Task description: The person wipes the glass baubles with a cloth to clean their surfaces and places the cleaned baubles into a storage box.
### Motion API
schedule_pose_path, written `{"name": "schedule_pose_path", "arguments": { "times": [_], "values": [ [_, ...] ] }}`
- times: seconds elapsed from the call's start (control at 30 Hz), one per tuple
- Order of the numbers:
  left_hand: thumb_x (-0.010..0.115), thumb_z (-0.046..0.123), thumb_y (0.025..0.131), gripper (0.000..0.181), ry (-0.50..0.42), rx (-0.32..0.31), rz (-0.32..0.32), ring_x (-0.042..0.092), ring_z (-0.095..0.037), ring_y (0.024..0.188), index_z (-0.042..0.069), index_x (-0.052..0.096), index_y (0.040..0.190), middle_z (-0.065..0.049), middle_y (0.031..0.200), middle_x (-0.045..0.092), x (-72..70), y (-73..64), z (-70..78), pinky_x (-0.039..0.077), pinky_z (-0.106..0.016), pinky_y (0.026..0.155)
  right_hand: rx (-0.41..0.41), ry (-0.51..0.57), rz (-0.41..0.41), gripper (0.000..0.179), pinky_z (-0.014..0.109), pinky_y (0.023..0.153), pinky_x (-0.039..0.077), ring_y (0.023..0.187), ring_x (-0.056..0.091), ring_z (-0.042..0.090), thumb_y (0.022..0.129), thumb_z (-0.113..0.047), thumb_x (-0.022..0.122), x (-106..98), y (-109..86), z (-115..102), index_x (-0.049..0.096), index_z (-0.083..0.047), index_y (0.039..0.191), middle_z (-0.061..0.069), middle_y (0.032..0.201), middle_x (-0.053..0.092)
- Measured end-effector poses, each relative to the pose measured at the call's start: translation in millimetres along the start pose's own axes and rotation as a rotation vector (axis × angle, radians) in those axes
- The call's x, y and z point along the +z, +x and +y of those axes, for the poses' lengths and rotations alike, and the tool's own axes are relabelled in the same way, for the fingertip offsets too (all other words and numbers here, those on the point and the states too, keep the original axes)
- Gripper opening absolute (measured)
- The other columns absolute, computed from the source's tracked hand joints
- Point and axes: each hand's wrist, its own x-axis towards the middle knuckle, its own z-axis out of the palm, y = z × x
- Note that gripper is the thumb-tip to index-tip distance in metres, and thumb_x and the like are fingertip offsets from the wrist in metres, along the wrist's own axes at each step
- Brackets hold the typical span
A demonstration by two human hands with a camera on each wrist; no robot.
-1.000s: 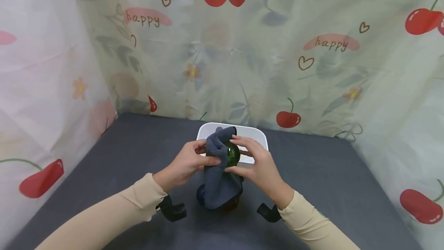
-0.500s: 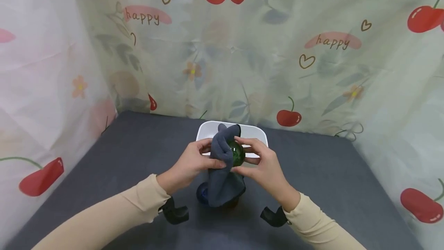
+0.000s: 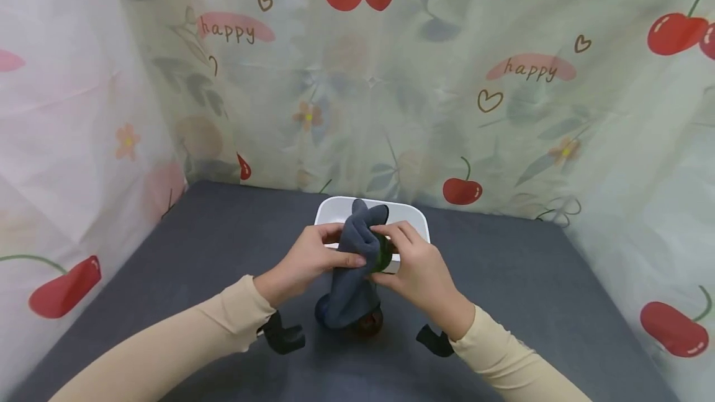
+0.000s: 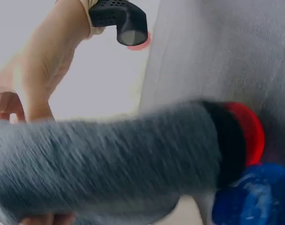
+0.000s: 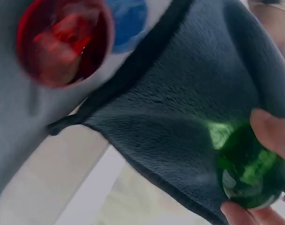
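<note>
A dark grey cloth [image 3: 352, 293] hangs from my left hand [image 3: 315, 259], pinched between thumb and fingers. Against its right side, my right hand [image 3: 421, 268] grips a see-through green glass ball [image 5: 250, 171], fingers above and thumb below in the head view. The cloth backs the ball in the right wrist view and hides part of it in the head view. Below the cloth's lower edge sit a red see-through round piece [image 5: 62, 42] and a blue one [image 4: 255, 197], side by side. The cloth partly covers both from the head view.
Behind the hands a white rectangular tub [image 3: 329, 211] stands near the back of the dark grey table [image 3: 234, 222]. Black curved mounts [image 3: 283, 335] stick out below both wrists. A cherry-print curtain [image 3: 368, 110] encloses the back and sides.
The hands and cloth shift slightly right, then a little back left. My right fingers close further over the green ball, so less of it shows. The cloth's lower edge swings left, uncovering more red.
</note>
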Motion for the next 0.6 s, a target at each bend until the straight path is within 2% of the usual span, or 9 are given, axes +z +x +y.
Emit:
{"name": "schedule_pose_path", "arguments": {
  "times": [0.07, 0.1, 0.2, 0.3, 0.33, 0.4, 0.47, 0.53, 0.6],
  "values": [
    [0.079, 0.011, 0.072, 0.050, 0.030, 0.003, -0.002, 0.060, -0.023, 0.097, 0.002, 0.061, 0.118, -0.012, 0.112, 0.060, -0.6, 0.6, -2.5, 0.053, -0.038, 0.078, -0.012, -0.041, -0.029, 0.066, 0.020, 0.074, 0.051, 0.088, 0.060, 0.008, 0.057, -0.024, 0.089, -0.5, 0.0, -0.6, 0.059, -0.013, 0.115, -0.002, 0.103, 0.055],
    [0.078, 0.009, 0.073, 0.047, 0.020, 0.000, -0.003, 0.061, -0.022, 0.094, 0.001, 0.061, 0.117, -0.012, 0.110, 0.062, -1.8, 0.8, -3.5, 0.053, -0.037, 0.077, 0.012, -0.005, -0.044, 0.066, 0.020, 0.073, 0.052, 0.086, 0.061, 0.008, 0.057, -0.024, 0.089, -1.3, -0.2, -0.2, 0.059, -0.015, 0.115, -0.003, 0.104, 0.055],
    [0.072, 0.001, 0.077, 0.036, -0.086, -0.034, -0.013, 0.063, -0.016, 0.079, -0.001, 0.063, 0.111, -0.007, 0.100, 0.064, -6.9, 1.3, -5.5, 0.053, -0.032, 0.072, 0.174, 0.284, -0.078, 0.064, 0.024, 0.075, 0.053, 0.086, 0.063, 0.010, 0.058, -0.020, 0.088, -5.0, -0.6, 2.8, 0.060, -0.019, 0.116, -0.004, 0.109, 0.056],
    [0.065, 0.000, 0.083, 0.032, -0.204, -0.078, -0.042, 0.058, -0.007, 0.064, -0.002, 0.059, 0.115, -0.002, 0.090, 0.064, -8.6, 0.6, -6.0, 0.049, -0.022, 0.060, 0.328, 0.608, -0.048, 0.064, 0.032, 0.076, 0.053, 0.090, 0.064, 0.018, 0.062, -0.010, 0.085, -5.1, -1.0, 1.2, 0.058, -0.016, 0.120, 0.001, 0.118, 0.053],
    [0.064, 0.002, 0.084, 0.035, -0.231, -0.084, -0.055, 0.059, -0.007, 0.066, -0.003, 0.057, 0.118, -0.003, 0.093, 0.063, -7.9, 0.5, -5.9, 0.050, -0.021, 0.062, 0.333, 0.632, -0.027, 0.065, 0.033, 0.078, 0.053, 0.092, 0.063, 0.019, 0.063, -0.009, 0.085, -2.6, -1.5, 1.0, 0.056, -0.016, 0.121, 0.002, 0.120, 0.052],
    [0.066, 0.006, 0.084, 0.043, -0.239, -0.081, -0.080, 0.063, -0.010, 0.078, -0.003, 0.053, 0.124, -0.007, 0.102, 0.063, -6.2, 0.3, -6.7, 0.052, -0.024, 0.067, 0.267, 0.535, 0.002, 0.065, 0.032, 0.081, 0.052, 0.098, 0.061, 0.020, 0.063, -0.010, 0.085, 2.8, -2.4, 0.3, 0.055, -0.012, 0.120, 0.004, 0.118, 0.053],
    [0.069, 0.009, 0.083, 0.052, -0.219, -0.065, -0.083, 0.064, -0.017, 0.092, -0.004, 0.049, 0.129, -0.011, 0.112, 0.061, -3.9, -0.6, -6.8, 0.053, -0.031, 0.075, 0.161, 0.311, 0.031, 0.067, 0.028, 0.081, 0.051, 0.098, 0.060, 0.017, 0.061, -0.016, 0.087, 8.3, -3.3, -0.2, 0.055, -0.009, 0.119, 0.003, 0.115, 0.056],
    [0.073, 0.010, 0.079, 0.054, -0.162, -0.040, -0.070, 0.061, -0.023, 0.102, -0.003, 0.052, 0.127, -0.014, 0.119, 0.059, -4.0, -0.9, -7.3, 0.051, -0.039, 0.082, 0.077, 0.113, 0.057, 0.069, 0.024, 0.081, 0.051, 0.094, 0.061, 0.012, 0.059, -0.022, 0.088, 12.2, -5.0, 3.5, 0.056, -0.011, 0.118, 0.001, 0.110, 0.058],
    [0.074, 0.009, 0.077, 0.050, -0.123, -0.027, -0.041, 0.063, -0.022, 0.097, -0.004, 0.056, 0.123, -0.013, 0.113, 0.062, -5.3, -1.5, -6.7, 0.052, -0.039, 0.079, 0.107, 0.132, 0.045, 0.069, 0.023, 0.077, 0.051, 0.088, 0.062, 0.012, 0.058, -0.023, 0.089, 11.8, -5.2, 4.3, 0.057, -0.014, 0.118, 0.000, 0.109, 0.059]
  ]
}}
